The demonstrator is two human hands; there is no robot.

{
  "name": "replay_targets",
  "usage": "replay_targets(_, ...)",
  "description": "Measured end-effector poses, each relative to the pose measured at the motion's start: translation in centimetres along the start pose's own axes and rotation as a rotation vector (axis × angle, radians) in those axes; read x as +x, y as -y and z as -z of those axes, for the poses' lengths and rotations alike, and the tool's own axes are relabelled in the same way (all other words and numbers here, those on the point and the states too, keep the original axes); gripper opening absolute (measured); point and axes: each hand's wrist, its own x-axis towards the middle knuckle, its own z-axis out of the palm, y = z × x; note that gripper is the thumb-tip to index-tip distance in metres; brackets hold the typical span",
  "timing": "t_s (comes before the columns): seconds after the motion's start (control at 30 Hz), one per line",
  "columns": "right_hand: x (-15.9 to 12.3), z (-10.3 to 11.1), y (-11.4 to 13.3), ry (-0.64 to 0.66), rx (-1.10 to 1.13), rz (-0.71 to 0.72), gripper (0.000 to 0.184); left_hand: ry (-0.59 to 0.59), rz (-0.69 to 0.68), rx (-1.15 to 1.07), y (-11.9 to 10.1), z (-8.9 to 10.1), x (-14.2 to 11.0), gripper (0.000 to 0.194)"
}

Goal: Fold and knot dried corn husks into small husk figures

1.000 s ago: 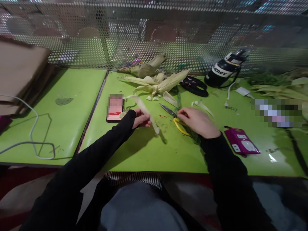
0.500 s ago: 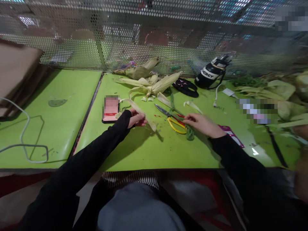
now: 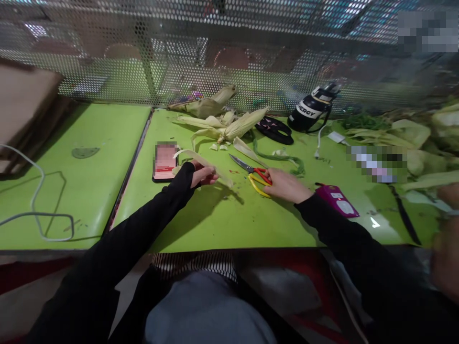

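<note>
A pale strip of corn husk (image 3: pixel 189 153) is pinched in my left hand (image 3: pixel 203 176), its far end curling over the edge of a phone (image 3: pixel 164 165). My right hand (image 3: pixel 289 186) has its fingers closed on the red and yellow handles of the scissors (image 3: pixel 247 166), which lie on the table with the blades pointing up and left. Just beyond that hand, a green braided cord (image 3: pixel 274 157) curves across the table. A bunch of corn husks (image 3: pixel 245 126) spreads behind the scissors, with small cut pieces (image 3: pixel 223 147) in front of it.
A black bottle (image 3: pixel 308 112) and a black openwork disc (image 3: pixel 274 130) stand near the perforated metal screen (image 3: pixel 229 62). To the right are a purple packet (image 3: pixel 337 199), a white cable (image 3: pixel 319 141) and more husks (image 3: pixel 412 136). Brown paper bags (image 3: pixel 25 105) and a cable (image 3: pixel 43 179) occupy the left.
My right hand has let go of the green cord, which now lies behind it, and has moved left onto the scissors' handles. My left hand stays nearly in place with the husk strip.
</note>
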Motion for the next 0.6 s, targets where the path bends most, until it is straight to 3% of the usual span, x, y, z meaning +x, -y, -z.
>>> replay_targets(0.17,0.1,0.8,-0.3,0.038,0.085,-0.035,0.014,-0.052,-0.070,0.128,-0.1,0.4,0.3,0.007)
replay_targets(0.3,-2.3,1.3,0.3,0.159,0.720,0.038,0.025,-0.109,-0.147,0.145,-0.2,0.5,0.4,0.007)
replay_targets(0.43,-6.1,0.0,2.4,0.197,1.119,0.059,0.044,-0.178,-0.138,-0.095,-0.6,0.4,0.2,0.009)
replay_targets(0.5,-7.6,-1.2,3.4,0.201,1.169,0.060,0.046,-0.210,-0.135,-0.209,-0.8,0.3,0.3,0.008)
replay_targets(0.6,-8.9,-2.8,4.4,0.280,1.027,0.082,0.045,-0.256,-0.150,-0.288,-0.8,0.4,0.7,0.007)
